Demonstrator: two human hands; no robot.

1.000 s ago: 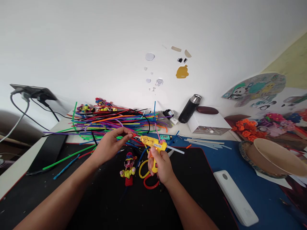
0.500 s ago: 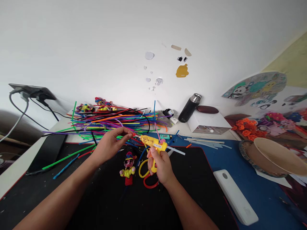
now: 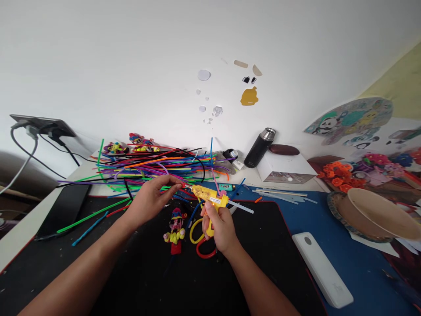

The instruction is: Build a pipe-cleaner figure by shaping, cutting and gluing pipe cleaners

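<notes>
The fingers [image 3: 169,179] of the left hand [image 3: 149,199] are pinched together on a small red piece [image 3: 182,186], while the right hand [image 3: 219,226] is wrapped around the handle of a yellow glue gun [image 3: 204,193]; from here I can't tell whether the trigger is pressed. The red piece sits right at the gun's metal tip, above the black mat [image 3: 141,281], though I can't make out whether the two touch. Below them, just beside the scissors [image 3: 198,242], a little figure [image 3: 176,236] lies on the mat, and it looks well advanced to me: hat, face, yellow arms with pale ends, and a red lower body are all there. The bit in hand is apart from it, so I'd judge the gluing to be underway and the joining not yet done; what else is left, I can't say. The red piece itself is mostly hidden by the fingertips, only a bright, fuzzy-looking bit showing. The gun is scuffed brown along its barrel, a small light glows on its side, and a pale glue stick [image 3: 241,206] pokes out behind.
</notes>
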